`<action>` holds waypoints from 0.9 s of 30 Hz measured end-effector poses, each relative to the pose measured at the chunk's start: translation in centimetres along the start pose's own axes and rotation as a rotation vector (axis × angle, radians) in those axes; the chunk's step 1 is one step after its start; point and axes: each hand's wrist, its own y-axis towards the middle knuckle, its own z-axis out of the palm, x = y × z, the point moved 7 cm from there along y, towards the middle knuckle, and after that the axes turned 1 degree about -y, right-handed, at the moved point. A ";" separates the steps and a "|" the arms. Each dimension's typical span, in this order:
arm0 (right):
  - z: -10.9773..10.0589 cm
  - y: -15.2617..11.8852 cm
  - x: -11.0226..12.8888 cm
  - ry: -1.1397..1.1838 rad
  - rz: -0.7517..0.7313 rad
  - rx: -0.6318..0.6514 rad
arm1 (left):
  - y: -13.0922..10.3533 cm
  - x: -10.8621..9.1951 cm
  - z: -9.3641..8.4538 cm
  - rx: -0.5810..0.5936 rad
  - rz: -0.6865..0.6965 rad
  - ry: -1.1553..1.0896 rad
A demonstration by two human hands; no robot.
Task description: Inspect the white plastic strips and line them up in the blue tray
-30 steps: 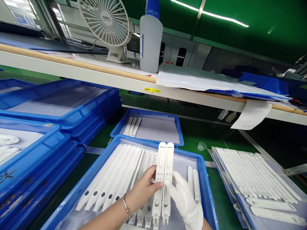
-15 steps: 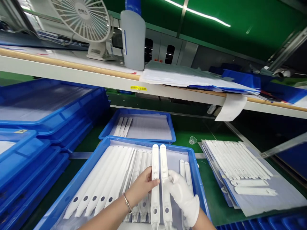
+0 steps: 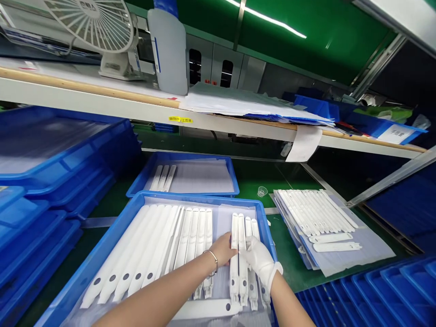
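Two long white strips (image 3: 234, 277) stand side by side near the right end of the front blue tray (image 3: 269, 227). My bare left hand (image 3: 223, 249), with a bracelet at the wrist, closes on the left one. The white-gloved right hand (image 3: 258, 258) has its fingers on the other strip (image 3: 243, 272); their tips are partly hidden. Two similar strips (image 3: 252, 290) lie just to the right, partly under the glove. Rows of white strips (image 3: 136, 245) fill the tray's left and middle, and one strip (image 3: 204, 309) lies crosswise at the front.
Behind is another blue tray (image 3: 235, 175) with three strips. Stacked blue trays (image 3: 68, 181) rise at left. At right, strips (image 3: 313, 211) lie on a lined board, with blue racks (image 3: 374, 295) below. A shelf (image 3: 204, 119) crosses above, holding a fan (image 3: 102, 27) and bottle (image 3: 167, 50).
Both hands have moved the two strips rightward and down, beside the pair at the tray's right. A gap now shows between them and the middle row. The camera view has shifted.
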 end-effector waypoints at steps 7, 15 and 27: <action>0.9 -3.5 5.6 -0.165 -0.158 0.129 | -1.9 -0.3 -4.9 -0.109 0.120 0.241; 11.1 -8.5 9.5 -0.940 -0.440 0.703 | -3.1 -0.2 -9.8 -0.140 0.098 0.601; 10.9 -9.9 7.3 -0.655 -0.591 0.807 | -2.8 -0.8 -6.2 -0.156 0.071 0.876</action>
